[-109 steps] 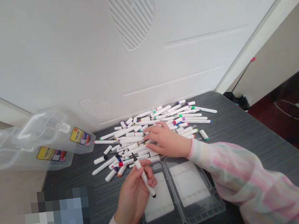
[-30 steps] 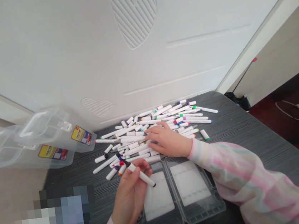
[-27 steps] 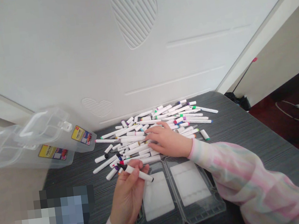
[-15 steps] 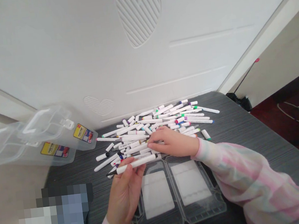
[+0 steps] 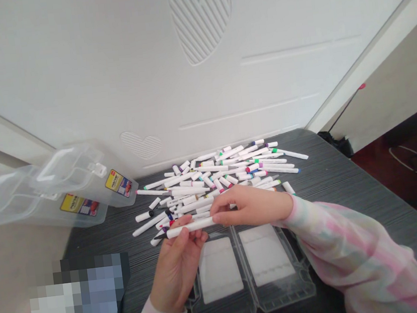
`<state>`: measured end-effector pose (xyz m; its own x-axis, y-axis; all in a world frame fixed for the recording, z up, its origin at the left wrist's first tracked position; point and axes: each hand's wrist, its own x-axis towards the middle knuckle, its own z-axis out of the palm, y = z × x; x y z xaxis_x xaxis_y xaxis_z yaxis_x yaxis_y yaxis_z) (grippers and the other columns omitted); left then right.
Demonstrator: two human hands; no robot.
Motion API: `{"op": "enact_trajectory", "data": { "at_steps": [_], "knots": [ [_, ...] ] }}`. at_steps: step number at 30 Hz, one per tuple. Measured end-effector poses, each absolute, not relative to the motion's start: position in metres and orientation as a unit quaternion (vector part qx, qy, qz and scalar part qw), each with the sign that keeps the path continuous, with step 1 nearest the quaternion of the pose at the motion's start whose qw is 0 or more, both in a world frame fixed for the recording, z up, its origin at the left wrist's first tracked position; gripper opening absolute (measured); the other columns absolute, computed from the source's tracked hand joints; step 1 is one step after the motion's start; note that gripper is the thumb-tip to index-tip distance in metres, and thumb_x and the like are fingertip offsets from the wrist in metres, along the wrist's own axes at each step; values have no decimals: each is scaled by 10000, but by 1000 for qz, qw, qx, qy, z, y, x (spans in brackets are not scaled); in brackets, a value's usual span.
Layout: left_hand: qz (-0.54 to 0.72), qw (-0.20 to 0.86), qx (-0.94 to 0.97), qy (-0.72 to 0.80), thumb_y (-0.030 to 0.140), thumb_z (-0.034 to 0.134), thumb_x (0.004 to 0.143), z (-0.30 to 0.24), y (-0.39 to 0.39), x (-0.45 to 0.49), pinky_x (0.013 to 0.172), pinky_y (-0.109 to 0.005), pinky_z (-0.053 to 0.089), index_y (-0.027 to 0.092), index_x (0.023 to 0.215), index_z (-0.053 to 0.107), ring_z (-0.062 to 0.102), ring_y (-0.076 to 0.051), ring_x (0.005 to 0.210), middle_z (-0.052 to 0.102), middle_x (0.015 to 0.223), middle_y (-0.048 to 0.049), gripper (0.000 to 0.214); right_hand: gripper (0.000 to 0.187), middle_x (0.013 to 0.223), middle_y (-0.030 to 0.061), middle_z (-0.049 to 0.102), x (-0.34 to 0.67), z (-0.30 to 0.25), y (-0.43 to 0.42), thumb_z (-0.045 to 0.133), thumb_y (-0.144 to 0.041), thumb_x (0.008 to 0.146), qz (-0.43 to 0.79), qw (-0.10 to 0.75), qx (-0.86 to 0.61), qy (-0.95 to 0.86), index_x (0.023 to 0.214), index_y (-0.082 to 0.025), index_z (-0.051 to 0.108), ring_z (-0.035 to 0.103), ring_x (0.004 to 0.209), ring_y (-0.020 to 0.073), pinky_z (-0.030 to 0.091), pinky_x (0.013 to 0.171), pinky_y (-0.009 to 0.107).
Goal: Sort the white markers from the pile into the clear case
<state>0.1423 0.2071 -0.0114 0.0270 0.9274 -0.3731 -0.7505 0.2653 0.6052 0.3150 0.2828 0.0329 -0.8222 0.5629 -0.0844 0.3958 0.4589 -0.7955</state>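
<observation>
My left hand (image 5: 178,265) grips a white marker (image 5: 191,227) with a dark tip, held level above the near edge of the table. My right hand (image 5: 249,205) pinches the marker's right end between thumb and fingers. Just beyond both hands lies a heap of white markers (image 5: 218,178) with coloured ends and loose caps. Below the hands an open clear plastic case (image 5: 245,278) lies flat with two white pads inside.
Two clear plastic boxes (image 5: 65,190) with yellow labels lean at the table's (image 5: 340,186) left rear. A white panel with heart reliefs (image 5: 200,19) stands behind the table. A blurred patch covers the lower left. Dark floor with cables shows at right.
My left hand swung the marker from pointing down to level. My right hand lifted off the heap and came to the marker's right end.
</observation>
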Motion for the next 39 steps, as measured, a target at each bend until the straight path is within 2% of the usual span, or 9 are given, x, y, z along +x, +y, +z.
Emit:
{"op": "enact_trajectory", "data": {
  "at_steps": [7,17,25,31,39],
  "knots": [
    [589,708,103,376,185,704,612,-12,206,141,629,-238,465,175,814,650,525,-93,635,594,657,-6,210,281,691,4,575,314,32,281,439,-373,803,431,88,-294,-848,859,-143,591,484,601,86,351,548,190],
    [590,706,114,374,165,691,623,-10,207,144,627,-237,449,160,867,645,502,-91,639,562,669,2,248,154,644,-35,521,311,31,278,518,-297,745,387,102,-312,-861,819,-162,527,474,574,76,315,521,181],
    [592,705,113,373,138,647,664,-11,207,144,599,-226,432,180,913,637,491,-92,629,540,650,3,253,128,637,-46,452,311,29,277,540,-231,712,348,135,-321,-871,808,-172,480,425,570,72,302,529,178],
    [596,702,117,373,180,655,663,-10,206,144,603,-240,431,178,901,644,486,-103,635,547,652,-3,239,100,619,-55,410,310,27,277,526,-172,697,333,144,-317,-876,779,-177,468,391,555,67,276,512,176],
    [594,708,109,366,200,649,662,-10,206,143,613,-250,426,189,891,647,495,-113,650,560,665,-7,229,110,627,-51,419,309,27,277,545,-203,694,324,140,-329,-876,757,-174,460,395,564,71,272,512,182]
  ]
}}
